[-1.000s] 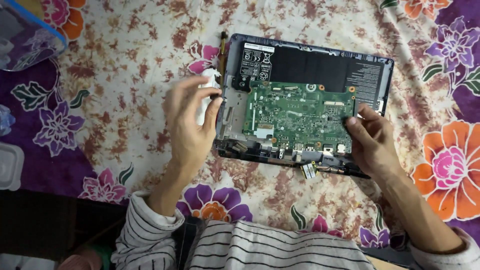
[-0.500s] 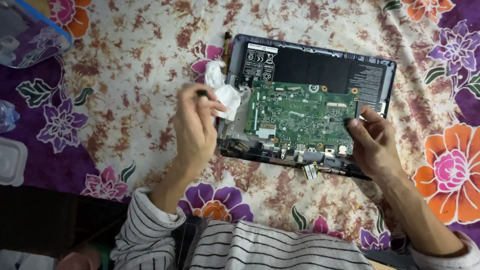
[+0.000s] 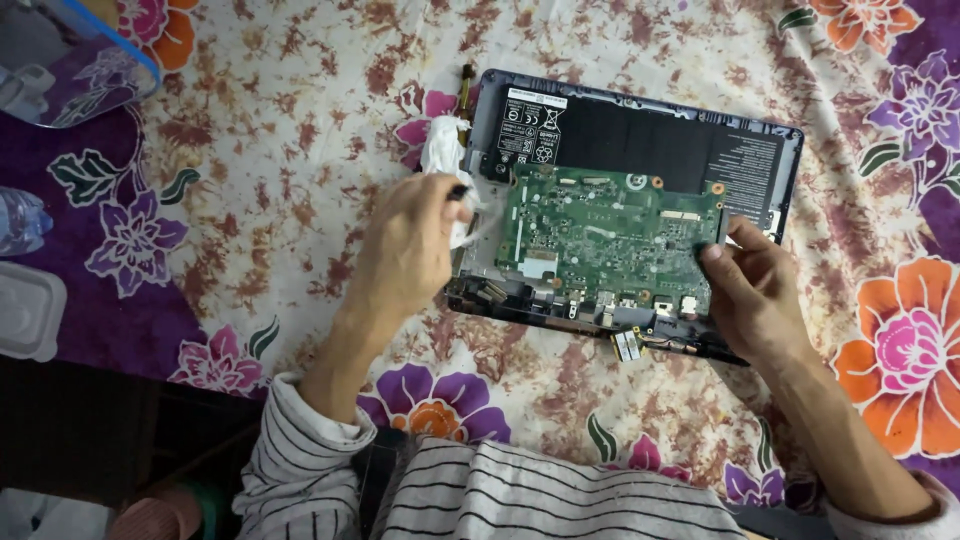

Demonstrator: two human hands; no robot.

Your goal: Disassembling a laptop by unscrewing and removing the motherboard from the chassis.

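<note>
An opened laptop base [image 3: 790, 140] lies on a floral cloth, its green circuit board [image 3: 610, 230] and black battery [image 3: 640, 135] exposed. My left hand [image 3: 405, 250] sits at the laptop's left edge, fingers closed on a small dark-tipped tool and a crumpled white tissue [image 3: 445, 160] that sticks out above the fingers. My right hand [image 3: 755, 295] grips the right end of the circuit board, thumb on the board's edge. A small loose connector piece [image 3: 628, 345] lies just in front of the laptop.
A clear plastic box with a blue rim [image 3: 60, 60] stands at the top left. A plastic bottle [image 3: 20, 220] and a white container lid [image 3: 28, 310] lie at the left edge. A thin stick-like item [image 3: 466, 75] lies above the tissue.
My left hand lifted the white tissue off the laptop's left side and now holds it at that edge. My right hand has stayed on the board's right end.
</note>
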